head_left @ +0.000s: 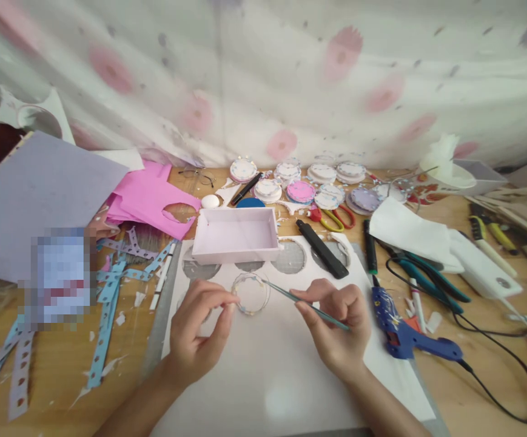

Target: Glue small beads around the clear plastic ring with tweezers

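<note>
My left hand (204, 325) is closed, thumb and forefinger pinching the left edge of a thin wire ring (250, 314) strung with small pale beads. The ring is held over a white foam sheet (254, 376) with round cut-outs. In my right hand (336, 321) lies a slim teal pointed tool (322, 314), gripped like a pen. Its narrow tip reaches the upper right part of the ring; whether it touches a bead is too small to tell. Beyond the hands stands a pale lilac open box (236, 250), with a black box cutter (322, 249) to its right.
Several decorated discs, one a pink disc (301, 192), line the back by the curtain. Scissors (331, 217) lie before them. A blue glue gun (409, 337), its cord and teal-handled pliers (431, 282) crowd the right. Punched blue strips (104, 328) and pink foam (149, 197) lie left.
</note>
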